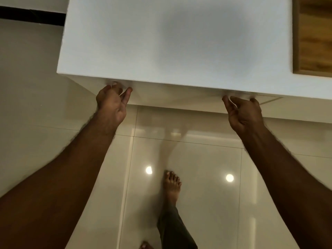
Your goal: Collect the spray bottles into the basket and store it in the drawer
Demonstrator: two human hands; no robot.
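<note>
White, matt and flat-planed, the cabinet top (170,38) fills the far half of the view, its near edge sharp and square. Just beneath that edge the drawer front (170,95) is seen only as a thin pale strip; no handle is visible, so it is judged that a lip under the top is meant to be taken. The left hand (112,103) is set at the left end of the strip and the right hand (243,111) near the right end, both with fingers curled up at the edge; whether the lip is actually gripped or only touched cannot be told, as the fingertips are blurred. A rigid, smooth panel is expected, sliding on runners and moderately heavy if loaded, best moved evenly from both ends. Spray bottles and basket are not in view; they may be inside the drawer. A wooden board (313,35) lies at far right on the surface. Glossy cream floor tiles (197,177) reflect two lamps, and a bare foot (171,184) is planted below
</note>
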